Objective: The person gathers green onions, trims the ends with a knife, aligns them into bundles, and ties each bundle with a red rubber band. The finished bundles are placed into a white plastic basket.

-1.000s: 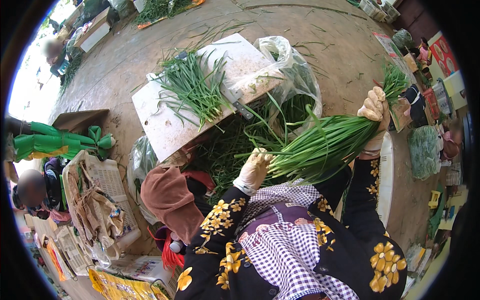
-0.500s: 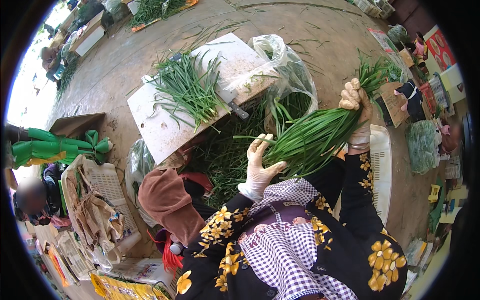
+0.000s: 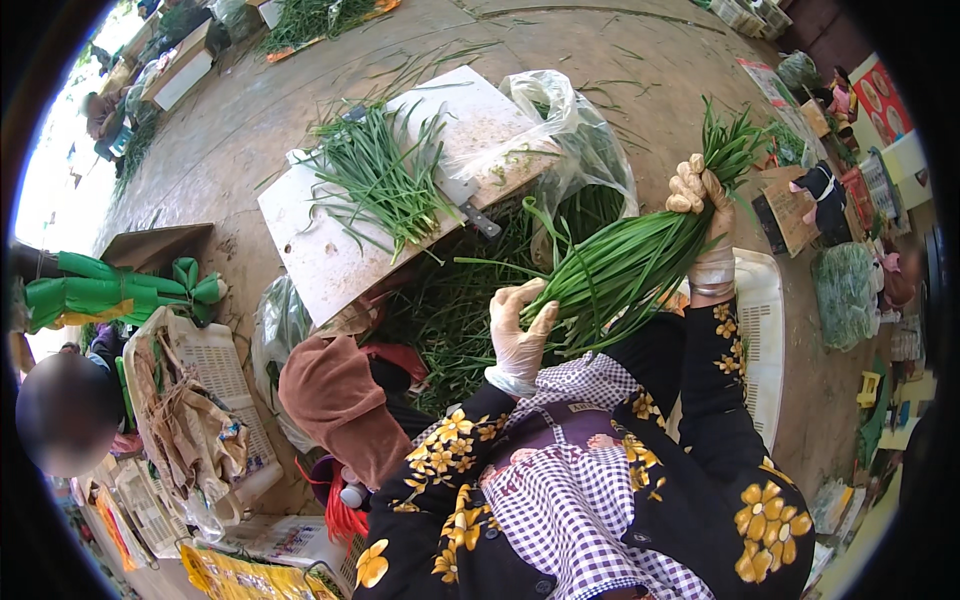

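Slanting above the person's lap, off the surface and out past its near right corner, is a long bunch of greens (image 3: pixel 625 270), held between two pale-gloved hands. The right hand (image 3: pixel 702 190) is closed firmly around it close to one end, a short tuft sticking out beyond the fist; I'd guess the grip sits there to keep the bunch together while its long part stays loose. That part fans down toward the left hand (image 3: pixel 520 320), which is beside the lower leaf ends, fingers half curled and thumb apart. It looks placed there to reach single leaves, though from here I can't tell whether it pinches any.

Below the bunch and along the near edge of the surface (image 3: pixel 305 250) lies a heap of loose leaves (image 3: pixel 440 340). Another pile of greens (image 3: pixel 375 175) spreads across the middle of the surface. Beside it a knife (image 3: pixel 480 220) pokes its handle over the near edge, perhaps to be easy to grab. A clear plastic bag (image 3: pixel 600 165) drapes over the right end, probably kept within arm's length. A white crate (image 3: pixel 762 350) stands just beside the right forearm, well apart from the surface.
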A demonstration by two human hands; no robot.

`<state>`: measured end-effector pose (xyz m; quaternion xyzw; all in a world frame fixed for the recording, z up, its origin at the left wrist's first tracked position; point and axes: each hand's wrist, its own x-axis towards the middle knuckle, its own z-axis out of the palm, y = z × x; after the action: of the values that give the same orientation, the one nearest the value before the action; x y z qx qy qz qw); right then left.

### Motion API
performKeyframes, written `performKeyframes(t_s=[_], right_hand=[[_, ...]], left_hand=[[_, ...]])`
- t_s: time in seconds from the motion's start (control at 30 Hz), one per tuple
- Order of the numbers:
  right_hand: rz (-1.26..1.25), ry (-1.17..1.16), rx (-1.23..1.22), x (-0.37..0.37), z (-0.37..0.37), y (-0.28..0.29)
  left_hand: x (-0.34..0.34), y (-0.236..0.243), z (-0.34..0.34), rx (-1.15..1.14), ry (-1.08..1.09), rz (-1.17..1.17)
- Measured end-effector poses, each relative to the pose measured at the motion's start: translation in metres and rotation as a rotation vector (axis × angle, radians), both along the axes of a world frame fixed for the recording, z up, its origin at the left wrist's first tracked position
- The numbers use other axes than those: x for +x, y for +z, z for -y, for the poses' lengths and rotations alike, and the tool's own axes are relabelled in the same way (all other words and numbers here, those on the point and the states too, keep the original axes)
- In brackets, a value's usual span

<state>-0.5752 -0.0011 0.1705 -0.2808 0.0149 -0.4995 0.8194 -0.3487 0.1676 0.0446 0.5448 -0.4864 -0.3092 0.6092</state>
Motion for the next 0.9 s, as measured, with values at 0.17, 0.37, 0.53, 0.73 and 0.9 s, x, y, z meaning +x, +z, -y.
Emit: performKeyframes(t_s=[0.17, 0.37, 0.53, 0.73, 0.9], right_hand=[[-0.028, 0.012, -0.008, 0.008, -0.002, 0.0], [0.015, -0.025, -0.002, -0.013, 0.005, 0.006], [0.046, -0.062, -0.092, -0.034, 0.002, 0.029], [0.065, -0.096, -0.06, -0.016, -0.011, 0.041], [0.089, 0.059, -0.263, -0.009, -0.023, 0.039]], left_hand=[[0.004, -0.015, 0.006, 0.097, -0.179, -0.461], [0.04, -0.024, 0.003, 0.065, -0.523, -1.105], [0.092, -0.062, -0.008, 0.664, -0.609, -0.056], [0.08, -0.055, 0.002, 0.459, -0.505, -0.26], [0.056, -0.035, 0.021, 0.553, -0.635, -0.563]])
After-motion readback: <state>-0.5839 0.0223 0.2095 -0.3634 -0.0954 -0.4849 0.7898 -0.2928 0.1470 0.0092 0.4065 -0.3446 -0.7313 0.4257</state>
